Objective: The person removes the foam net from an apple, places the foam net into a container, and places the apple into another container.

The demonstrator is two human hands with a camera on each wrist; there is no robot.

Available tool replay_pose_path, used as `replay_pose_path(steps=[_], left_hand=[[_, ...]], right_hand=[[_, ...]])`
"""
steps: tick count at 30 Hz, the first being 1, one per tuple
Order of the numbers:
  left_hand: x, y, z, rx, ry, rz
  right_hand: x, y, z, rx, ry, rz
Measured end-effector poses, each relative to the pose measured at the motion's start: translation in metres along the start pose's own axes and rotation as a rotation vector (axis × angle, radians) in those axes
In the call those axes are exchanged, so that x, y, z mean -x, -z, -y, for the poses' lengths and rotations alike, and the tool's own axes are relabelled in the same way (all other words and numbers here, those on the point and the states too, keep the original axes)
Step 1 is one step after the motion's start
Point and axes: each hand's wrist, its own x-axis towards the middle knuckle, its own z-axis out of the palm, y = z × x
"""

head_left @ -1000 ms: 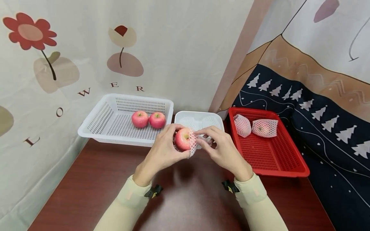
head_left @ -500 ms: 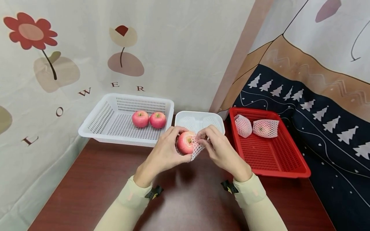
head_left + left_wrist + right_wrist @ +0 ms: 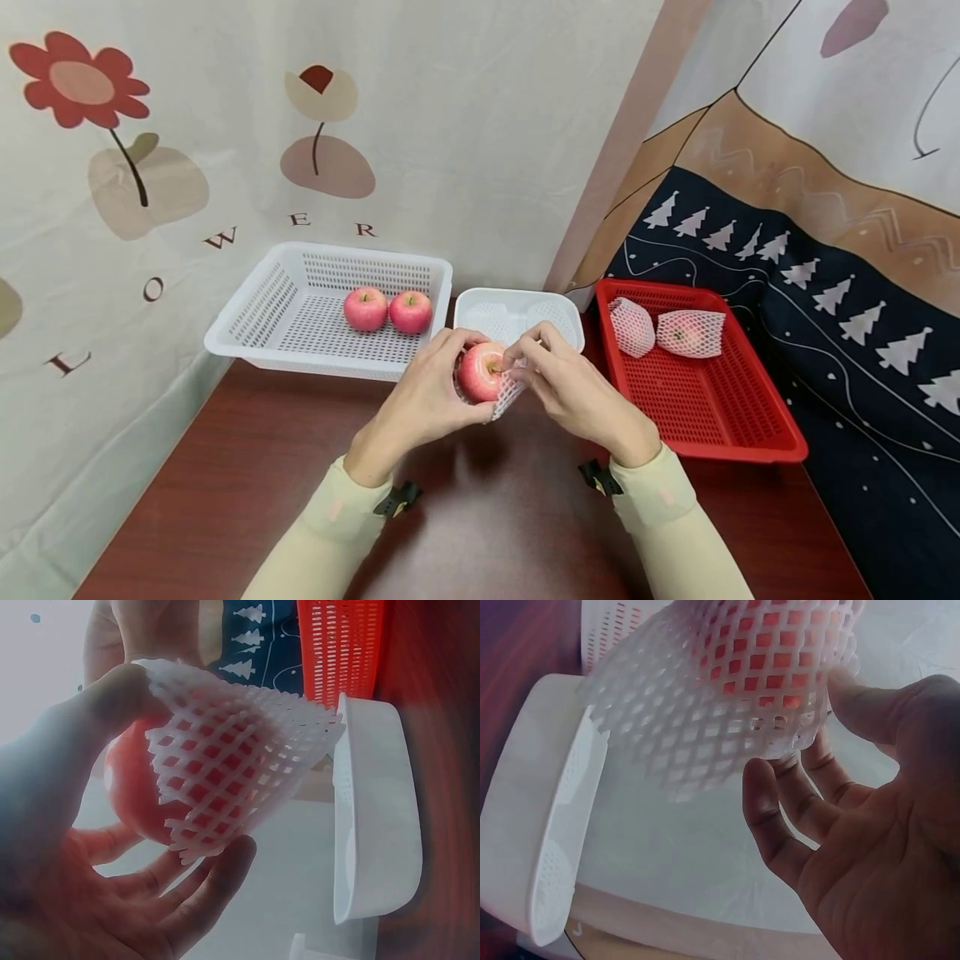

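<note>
My left hand [image 3: 429, 390] grips a red apple [image 3: 477, 372] from the left, its fingers and thumb curled round the fruit. A white foam net sleeve [image 3: 217, 761] covers one side of the apple, and its narrower end hangs loose beyond it in the left wrist view. On the other side, my right hand [image 3: 567, 385] pinches the edge of the sleeve close to the apple's stem. In the right wrist view the thumb and fingers [image 3: 761, 787] meet the sleeve's rim, with red skin showing through the mesh. Both hands are held above the table, in front of a small white tray [image 3: 517, 297].
Left of the tray stands a white basket [image 3: 300, 364] with two bare apples [image 3: 366, 309] inside. To the right, a red basket [image 3: 697, 417] holds two net-wrapped apples [image 3: 688, 333]. White netting lies in the tray. Printed curtains [image 3: 480, 125] hang behind the brown table [image 3: 247, 483].
My right fingers have curled from a straighter pose and now pinch the sleeve's edge nearer the stem. The apple has shifted slightly toward me; my left hand keeps its grip.
</note>
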Motion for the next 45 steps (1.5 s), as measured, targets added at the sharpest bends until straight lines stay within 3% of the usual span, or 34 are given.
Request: replay_pose_path(steps=[9, 16, 22, 28, 39, 45], left_hand=[[0.002, 0.001, 0.002, 0.042, 0.025, -0.042], [0.0, 0.004, 0.002, 0.093, 0.028, -0.116], [0.001, 0.008, 0.002, 0.116, 0.04, -0.166], [0.002, 0.014, 0.0, 0.15, 0.091, -0.171], [0.004, 0.02, 0.0, 0.207, 0.114, -0.174], [0.004, 0.024, 0.002, 0.223, 0.127, -0.186]], right_hand=[[0.002, 0.0, 0.0, -0.09, -0.036, -0.023], [0.005, 0.002, -0.002, -0.188, -0.127, 0.037], [0.003, 0.002, -0.004, -0.075, -0.116, -0.031], [0.001, 0.006, -0.004, 0.024, -0.126, -0.092], [-0.001, 0.011, -0.007, 0.071, -0.122, -0.065], [-0.001, 0.015, -0.014, 0.127, -0.18, -0.021]])
